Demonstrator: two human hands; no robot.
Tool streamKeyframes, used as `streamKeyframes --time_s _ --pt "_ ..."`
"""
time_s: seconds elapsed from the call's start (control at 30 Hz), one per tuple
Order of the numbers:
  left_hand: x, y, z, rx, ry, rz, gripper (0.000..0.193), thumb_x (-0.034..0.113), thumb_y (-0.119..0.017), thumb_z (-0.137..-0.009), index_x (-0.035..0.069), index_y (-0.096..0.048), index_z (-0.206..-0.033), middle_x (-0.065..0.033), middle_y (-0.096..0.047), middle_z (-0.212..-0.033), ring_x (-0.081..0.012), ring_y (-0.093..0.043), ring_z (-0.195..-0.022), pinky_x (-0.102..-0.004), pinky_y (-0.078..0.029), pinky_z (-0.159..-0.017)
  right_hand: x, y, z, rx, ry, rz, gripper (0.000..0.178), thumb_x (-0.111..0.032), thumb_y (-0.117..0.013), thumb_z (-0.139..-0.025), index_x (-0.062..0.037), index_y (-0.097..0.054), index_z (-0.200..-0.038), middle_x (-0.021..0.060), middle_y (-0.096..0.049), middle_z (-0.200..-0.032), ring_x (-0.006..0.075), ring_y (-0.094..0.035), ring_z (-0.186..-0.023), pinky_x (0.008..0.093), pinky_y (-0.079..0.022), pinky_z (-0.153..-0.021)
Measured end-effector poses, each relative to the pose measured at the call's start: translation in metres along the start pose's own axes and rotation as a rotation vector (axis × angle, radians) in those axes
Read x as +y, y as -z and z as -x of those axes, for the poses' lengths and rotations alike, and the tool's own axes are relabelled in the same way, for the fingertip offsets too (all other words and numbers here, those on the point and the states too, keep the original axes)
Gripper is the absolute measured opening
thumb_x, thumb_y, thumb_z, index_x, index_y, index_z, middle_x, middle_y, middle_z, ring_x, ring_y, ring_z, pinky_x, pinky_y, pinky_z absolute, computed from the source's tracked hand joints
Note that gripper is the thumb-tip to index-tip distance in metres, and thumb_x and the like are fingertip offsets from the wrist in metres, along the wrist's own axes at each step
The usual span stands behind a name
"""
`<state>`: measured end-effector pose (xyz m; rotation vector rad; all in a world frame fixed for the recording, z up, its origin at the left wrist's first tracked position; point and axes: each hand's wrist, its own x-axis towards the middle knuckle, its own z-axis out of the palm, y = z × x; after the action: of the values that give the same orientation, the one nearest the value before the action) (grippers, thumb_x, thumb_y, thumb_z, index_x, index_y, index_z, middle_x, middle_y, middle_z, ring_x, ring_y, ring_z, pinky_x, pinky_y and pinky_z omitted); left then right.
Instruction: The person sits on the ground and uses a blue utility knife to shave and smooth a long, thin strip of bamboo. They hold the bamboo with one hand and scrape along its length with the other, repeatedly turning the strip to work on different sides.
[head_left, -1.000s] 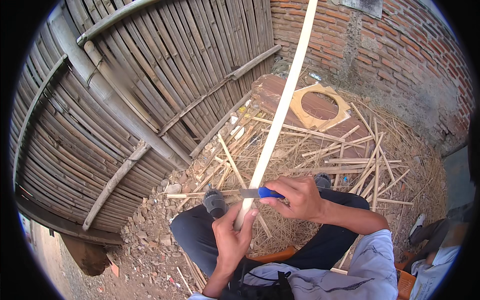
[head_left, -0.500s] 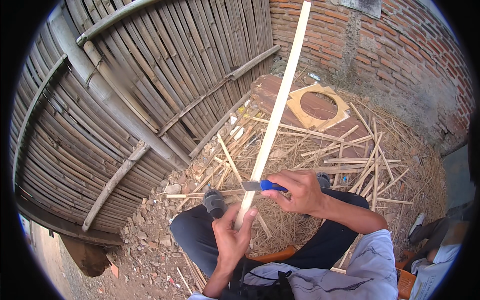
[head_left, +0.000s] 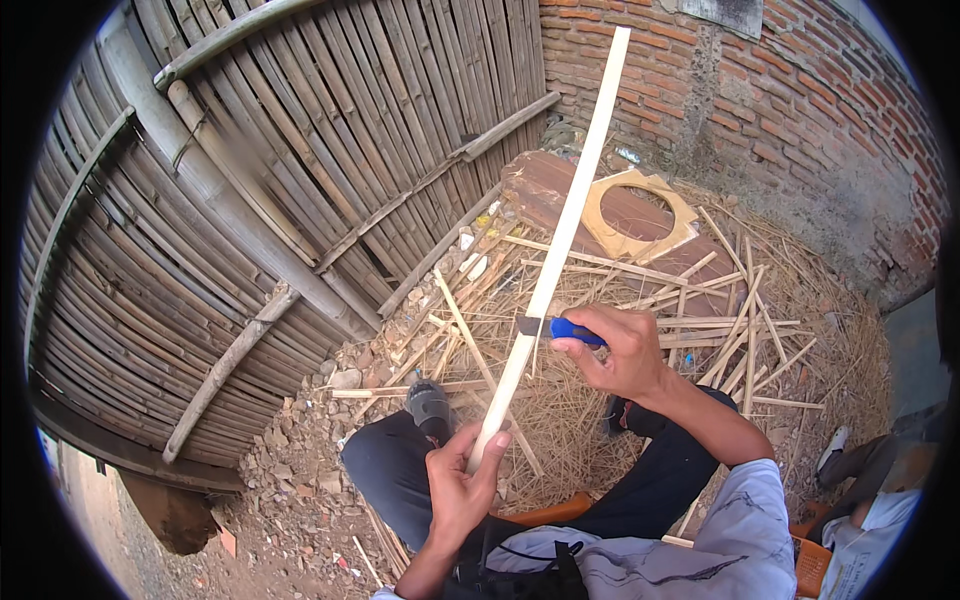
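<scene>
- Hands, two: the left hand (head_left: 462, 488) has its thumb and fingers closed on the lower end of a pale strip (head_left: 570, 230); the right hand (head_left: 622, 350) has its fingers wrapped round a blue-handled knife (head_left: 578, 333).
- Strip in hand, one: it slants up and to the right from the left hand, above the person's lap and the littered ground, its far end in front of the brick wall (head_left: 790, 130).
- Knife, one: its blade lies across the strip, touching it, well apart from the left hand.
- Compared with half a second ago, the blade sits farther up the strip, and the right hand has moved away from the left. The strip's far end appears lower in the view; the left hand's grip is unchanged.
- Loose pale sticks (head_left: 700, 322), more than a dozen: they overlap on straw (head_left: 590, 440), so an exact count is not possible.
- Cut-out panel (head_left: 640, 248), one: it lies on one brown board (head_left: 535, 185), whose surface shows through its single round opening.
- Surroundings: one bamboo fence (head_left: 330, 140) stands at left, with stones (head_left: 295, 465) along its foot; one co-worker (head_left: 868, 470) shows partly at the right edge.
</scene>
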<state>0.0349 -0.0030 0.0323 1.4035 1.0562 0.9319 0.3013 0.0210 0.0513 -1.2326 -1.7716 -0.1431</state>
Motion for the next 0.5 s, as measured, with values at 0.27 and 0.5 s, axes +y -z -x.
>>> streamKeyframes --time_s 0.27,0.5 --pt "-0.010 0.008 0.006 -0.012 0.009 0.010 0.021 0.011 -0.073 -0.107 -0.005 -0.077 -0.120 0.0098 -0.060 -0.074 0.0024 -0.040 -0.065 -0.0212 -0.026 -0.058 0.018 0.002 -0.003 0.018 -0.006 0.022 0.029 -0.028 -0.086 -0.093 -0.0023 -0.078 -0.104 0.0122 -0.081 -0.092 0.0239 -0.078 -0.071 0.0334 -0.060 -0.059" --pt "-0.021 0.023 0.011 -0.057 0.050 0.001 0.023 0.014 -0.073 -0.107 -0.005 -0.077 -0.120 0.0067 -0.065 -0.077 0.0005 -0.047 -0.068 -0.0205 -0.034 -0.059 0.033 0.002 -0.005 0.040 -0.034 0.022 0.029 -0.029 -0.084 -0.095 -0.0022 -0.079 -0.106 0.0137 -0.081 -0.093 0.0255 -0.079 -0.072 0.0350 -0.061 -0.062"
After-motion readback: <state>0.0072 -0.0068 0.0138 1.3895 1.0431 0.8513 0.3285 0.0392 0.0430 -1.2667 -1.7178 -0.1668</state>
